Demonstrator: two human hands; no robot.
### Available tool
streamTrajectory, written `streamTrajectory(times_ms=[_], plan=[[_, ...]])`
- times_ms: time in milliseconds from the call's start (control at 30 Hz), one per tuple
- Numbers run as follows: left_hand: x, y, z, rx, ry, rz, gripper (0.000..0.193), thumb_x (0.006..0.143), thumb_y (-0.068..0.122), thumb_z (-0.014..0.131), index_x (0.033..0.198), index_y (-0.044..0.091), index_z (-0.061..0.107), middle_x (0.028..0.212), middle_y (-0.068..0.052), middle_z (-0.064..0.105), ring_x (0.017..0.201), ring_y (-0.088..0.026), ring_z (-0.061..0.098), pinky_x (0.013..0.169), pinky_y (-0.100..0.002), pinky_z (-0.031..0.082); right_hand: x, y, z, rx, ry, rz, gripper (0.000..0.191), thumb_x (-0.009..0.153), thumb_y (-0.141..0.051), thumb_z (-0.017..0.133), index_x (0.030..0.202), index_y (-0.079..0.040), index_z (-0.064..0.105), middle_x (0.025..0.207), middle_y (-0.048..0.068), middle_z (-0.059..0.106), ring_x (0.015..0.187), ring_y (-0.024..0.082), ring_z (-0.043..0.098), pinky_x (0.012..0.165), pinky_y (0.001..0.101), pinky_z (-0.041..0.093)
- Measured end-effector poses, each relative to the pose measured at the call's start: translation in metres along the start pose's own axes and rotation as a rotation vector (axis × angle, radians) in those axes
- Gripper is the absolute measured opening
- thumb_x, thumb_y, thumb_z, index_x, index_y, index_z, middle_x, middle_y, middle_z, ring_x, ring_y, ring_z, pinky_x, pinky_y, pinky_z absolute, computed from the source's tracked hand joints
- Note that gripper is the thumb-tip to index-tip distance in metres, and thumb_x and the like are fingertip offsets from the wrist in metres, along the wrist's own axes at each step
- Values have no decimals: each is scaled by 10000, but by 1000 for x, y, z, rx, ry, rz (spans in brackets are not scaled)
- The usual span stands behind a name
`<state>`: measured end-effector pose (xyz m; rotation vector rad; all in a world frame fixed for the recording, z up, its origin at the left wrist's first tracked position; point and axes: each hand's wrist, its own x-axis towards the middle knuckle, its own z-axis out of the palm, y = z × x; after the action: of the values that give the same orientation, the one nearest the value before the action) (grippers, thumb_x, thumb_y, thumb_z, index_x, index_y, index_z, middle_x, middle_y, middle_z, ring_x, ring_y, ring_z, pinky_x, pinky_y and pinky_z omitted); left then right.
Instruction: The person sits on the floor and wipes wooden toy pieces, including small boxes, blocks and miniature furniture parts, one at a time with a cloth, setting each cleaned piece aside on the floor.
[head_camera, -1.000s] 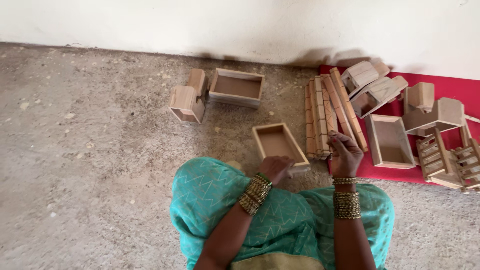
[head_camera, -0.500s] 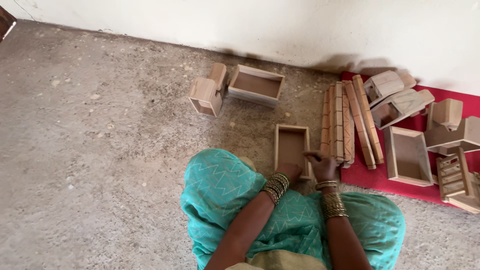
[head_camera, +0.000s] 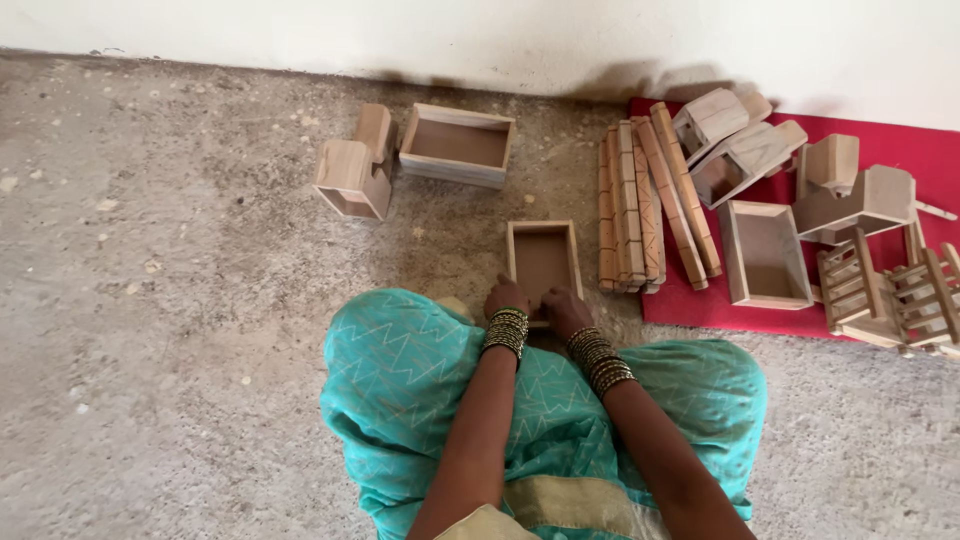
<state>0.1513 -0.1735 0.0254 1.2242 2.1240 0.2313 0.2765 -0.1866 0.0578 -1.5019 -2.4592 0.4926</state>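
Gripping the near end of a small open wooden tray (head_camera: 541, 258), both hands are curling their fingers over its rim: the left hand (head_camera: 506, 297) is holding the near left corner and the right hand (head_camera: 565, 308) is holding the near right corner, with the two hands almost touching each other. That tray is lying flat on the rough concrete floor (head_camera: 170, 300), just in front of knees draped in turquoise cloth (head_camera: 420, 380), and stacks of bangles are sitting on both wrists. A bundle of long wooden slats (head_camera: 640, 205) is lying just beside the tray on its right, partly on a red mat (head_camera: 900, 160). Another open wooden tray (head_camera: 765, 255) is resting on that mat among small wooden houses (head_camera: 740, 140) and a slatted wooden frame (head_camera: 880, 290). Farther off, near the white wall, a larger open wooden box (head_camera: 457, 145) is sitting beside an upended wooden piece (head_camera: 352, 165).
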Motion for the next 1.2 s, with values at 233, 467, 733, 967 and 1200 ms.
streamTrajectory(times_ms=[233,467,733,967,1200], plan=[[1,7,22,60,301,117,413,1004,226,528,1348,8,462,1178,-196,642,906,-363,725,700,-476,626,13,3,2,-31,127,4,120,866,-164,708,857,-44,700,999,143,676,918,381,667,746,505,555],[-1,18,-1,-64,416,113,521,983,299,510,1420,27,430,1030,-191,742,768,-372,738,647,-522,586,16,23,-16,543,680,-58,86,860,-28,775,946,-34,774,993,112,770,864,201,748,779,333,643],[47,25,-38,-633,667,91,581,1041,533,505,1252,6,629,1097,-227,725,930,-397,713,769,-533,565,7,66,-40,1040,843,186,115,928,-8,750,1034,37,754,942,100,757,842,140,719,775,279,611],[126,59,-109,-760,631,-195,655,1013,476,561,1386,-59,505,1256,-312,476,965,-406,666,752,-500,614,5,81,-22,1040,825,253,115,921,20,718,1027,43,752,962,117,762,844,160,730,775,296,626],[154,91,-112,-926,908,-301,859,955,334,738,1503,-131,268,1359,-317,414,1156,-439,586,889,-494,589,8,90,-13,1193,753,205,128,941,44,703,1065,62,731,1007,121,752,903,165,719,836,302,615]])
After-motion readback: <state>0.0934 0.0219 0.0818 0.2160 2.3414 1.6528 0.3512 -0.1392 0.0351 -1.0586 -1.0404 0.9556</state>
